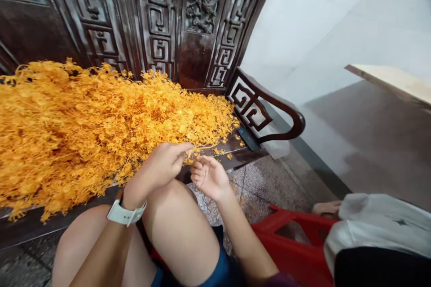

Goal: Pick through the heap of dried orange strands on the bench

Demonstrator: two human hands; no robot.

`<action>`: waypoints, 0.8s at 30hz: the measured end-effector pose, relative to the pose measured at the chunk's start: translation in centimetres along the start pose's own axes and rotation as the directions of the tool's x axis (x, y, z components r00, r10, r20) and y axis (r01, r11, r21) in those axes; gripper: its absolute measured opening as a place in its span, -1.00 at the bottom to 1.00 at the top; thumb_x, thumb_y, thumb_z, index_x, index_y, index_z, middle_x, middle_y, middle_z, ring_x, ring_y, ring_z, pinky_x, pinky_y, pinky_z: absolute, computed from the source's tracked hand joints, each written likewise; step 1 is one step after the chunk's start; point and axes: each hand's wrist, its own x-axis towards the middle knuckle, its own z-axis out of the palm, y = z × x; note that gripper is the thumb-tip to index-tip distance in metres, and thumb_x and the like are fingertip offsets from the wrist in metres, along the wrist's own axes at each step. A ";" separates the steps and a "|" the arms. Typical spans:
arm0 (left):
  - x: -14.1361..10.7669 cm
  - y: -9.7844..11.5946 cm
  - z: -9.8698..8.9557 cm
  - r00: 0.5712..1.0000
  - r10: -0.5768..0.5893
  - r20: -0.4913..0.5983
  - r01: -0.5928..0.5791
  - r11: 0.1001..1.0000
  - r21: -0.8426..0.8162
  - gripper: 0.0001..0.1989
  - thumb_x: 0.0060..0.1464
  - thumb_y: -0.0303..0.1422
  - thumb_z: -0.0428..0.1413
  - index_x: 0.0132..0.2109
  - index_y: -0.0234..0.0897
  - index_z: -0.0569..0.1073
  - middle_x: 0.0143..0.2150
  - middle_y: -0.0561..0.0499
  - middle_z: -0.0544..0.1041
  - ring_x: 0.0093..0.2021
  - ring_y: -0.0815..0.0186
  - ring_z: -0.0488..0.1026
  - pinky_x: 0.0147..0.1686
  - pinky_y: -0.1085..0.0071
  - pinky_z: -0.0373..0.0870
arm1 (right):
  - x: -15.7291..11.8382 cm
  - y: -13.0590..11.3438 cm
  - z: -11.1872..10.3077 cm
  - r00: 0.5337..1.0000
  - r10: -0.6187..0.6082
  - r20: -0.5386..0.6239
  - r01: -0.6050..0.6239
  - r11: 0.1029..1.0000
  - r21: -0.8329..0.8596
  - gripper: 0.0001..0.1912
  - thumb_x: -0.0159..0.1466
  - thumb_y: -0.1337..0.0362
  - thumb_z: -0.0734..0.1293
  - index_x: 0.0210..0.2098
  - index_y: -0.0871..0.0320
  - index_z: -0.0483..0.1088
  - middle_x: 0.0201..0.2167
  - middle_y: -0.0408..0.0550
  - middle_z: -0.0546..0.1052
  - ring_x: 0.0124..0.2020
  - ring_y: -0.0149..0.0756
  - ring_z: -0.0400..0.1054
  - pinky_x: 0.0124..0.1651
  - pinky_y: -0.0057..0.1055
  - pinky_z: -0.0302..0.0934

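My left hand (164, 163), with a pale watch strap on its wrist, is closed in a pinch on a thin orange stem (206, 147) that points right. Close beside it, my right hand (210, 177) is turned palm up with its fingers curled, their tips near a small orange flower piece (189, 158). Whether the right fingers grip anything is too small to tell. Behind both hands a large heap of orange artificial flowers (101, 121) covers the dark wooden bench.
The bench's carved armrest (283, 112) rises at the right end, with a dark phone-like object (248, 138) beside it. A red plastic stool (289, 242) stands on the lower right, near another person's pale clothing (387, 224). Orange bits lie on the floor.
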 end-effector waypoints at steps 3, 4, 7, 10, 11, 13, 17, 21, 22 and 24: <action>-0.2 1.1 1.6 0.979 -0.005 0.203 -0.079 0.910 0.406 -0.60 0.26 -0.55 -0.12 0.01 -0.18 0.56 -0.18 -0.15 0.68 -0.24 0.06 0.62 -0.31 0.25 0.28 | -2.0 -0.9 -0.5 0.994 -0.095 0.057 0.099 0.993 -0.061 -0.59 0.42 0.04 0.24 -0.08 0.27 0.50 -0.29 0.00 0.60 -0.33 -0.34 0.45 -0.27 -0.42 0.36; -0.3 1.4 2.2 0.966 -0.026 0.256 -0.101 0.877 0.469 -0.60 0.26 -0.55 -0.13 0.00 -0.17 0.55 -0.19 -0.15 0.69 -0.23 0.04 0.64 -0.32 0.24 0.28 | -2.5 -1.5 -0.6 0.988 -0.136 0.073 0.142 0.987 -0.080 -0.51 0.42 -0.03 0.23 -0.02 0.28 0.51 -0.19 0.05 0.62 -0.24 -0.30 0.49 -0.18 -0.38 0.39; -0.3 1.7 3.8 0.924 -0.137 0.357 -0.104 0.808 0.579 -0.62 0.27 -0.55 -0.15 -0.10 -0.18 0.54 -0.21 -0.16 0.68 -0.19 -0.02 0.66 -0.31 0.22 0.33 | -3.2 -3.6 -1.1 0.962 -0.267 0.064 0.273 0.953 -0.133 -0.55 0.41 -0.01 0.29 0.01 0.24 0.53 -0.13 0.03 0.63 -0.19 -0.33 0.50 -0.10 -0.38 0.40; -0.3 1.0 4.6 0.888 -0.209 0.410 -0.079 0.808 0.584 -0.64 0.31 -0.51 -0.15 -0.12 -0.22 0.55 -0.14 -0.18 0.67 -0.11 -0.05 0.65 -0.18 0.13 0.45 | -3.3 -4.9 -1.6 0.897 -0.442 0.009 0.433 0.874 -0.218 -0.76 0.41 0.13 0.37 -0.17 0.19 0.56 -0.30 -0.10 0.58 -0.32 -0.44 0.44 -0.17 -0.46 0.35; -0.4 0.6 4.6 0.883 -0.210 0.419 -0.074 0.820 0.568 -0.63 0.36 -0.46 -0.16 -0.10 -0.22 0.56 -0.11 -0.18 0.67 -0.06 -0.06 0.64 -0.11 0.09 0.47 | -3.3 -5.1 -1.7 0.873 -0.488 0.007 0.473 0.842 -0.257 -0.77 0.40 0.13 0.39 -0.22 0.17 0.56 -0.35 -0.12 0.56 -0.35 -0.44 0.41 -0.19 -0.47 0.33; -0.6 0.1 4.6 0.891 -0.187 0.414 -0.061 0.853 0.518 -0.60 0.43 -0.26 -0.13 0.04 -0.23 0.58 -0.02 -0.20 0.65 0.05 -0.09 0.59 0.06 -0.02 0.46 | -3.6 -5.2 -1.6 0.823 -0.567 0.029 0.539 0.764 -0.354 -0.76 0.39 0.09 0.41 -0.25 0.15 0.56 -0.43 -0.15 0.49 -0.39 -0.45 0.35 -0.24 -0.48 0.28; -1.1 0.2 4.4 0.955 -0.087 0.285 0.014 0.969 0.247 -0.28 0.32 0.07 0.06 0.45 -0.23 0.29 0.36 -0.28 0.43 0.35 -0.10 0.38 0.35 -0.11 0.29 | -4.5 -4.8 -0.7 0.798 -0.588 0.131 0.578 0.687 -0.439 -0.70 0.38 0.04 0.42 -0.31 0.15 0.55 -0.62 -0.28 0.24 -0.56 -0.49 0.06 -0.41 -0.48 0.09; -0.8 1.2 4.3 0.991 -0.114 0.066 0.125 0.975 -0.185 -0.30 0.35 -0.04 0.09 0.51 -0.11 0.17 0.43 -0.20 0.38 0.38 0.07 0.38 0.40 0.05 0.27 | -5.6 -3.5 0.2 0.882 -0.400 0.249 0.468 0.808 -0.358 -0.64 0.46 0.06 0.33 -0.33 0.18 0.54 -0.68 -0.36 0.04 -0.64 -0.52 -0.19 -0.52 -0.48 -0.16; -0.7 1.5 4.4 0.990 -0.134 0.034 0.138 0.950 -0.281 -0.32 0.34 -0.06 0.13 0.49 -0.10 0.21 0.38 -0.18 0.43 0.33 0.10 0.43 0.36 0.10 0.33 | -5.8 -3.0 0.4 0.900 -0.348 0.262 0.425 0.835 -0.349 -0.62 0.47 0.06 0.31 -0.34 0.18 0.54 -0.68 -0.37 0.02 -0.64 -0.53 -0.23 -0.53 -0.47 -0.20; -0.4 1.9 4.6 0.989 -0.146 0.014 0.137 0.888 -0.439 -0.44 0.29 -0.10 0.20 0.36 -0.12 0.40 0.21 -0.15 0.57 0.15 0.17 0.56 0.18 0.23 0.48 | -5.9 -1.8 0.8 0.926 -0.272 0.262 0.356 0.863 -0.359 -0.59 0.47 0.03 0.29 -0.36 0.18 0.51 -0.69 -0.38 0.00 -0.65 -0.53 -0.25 -0.53 -0.47 -0.22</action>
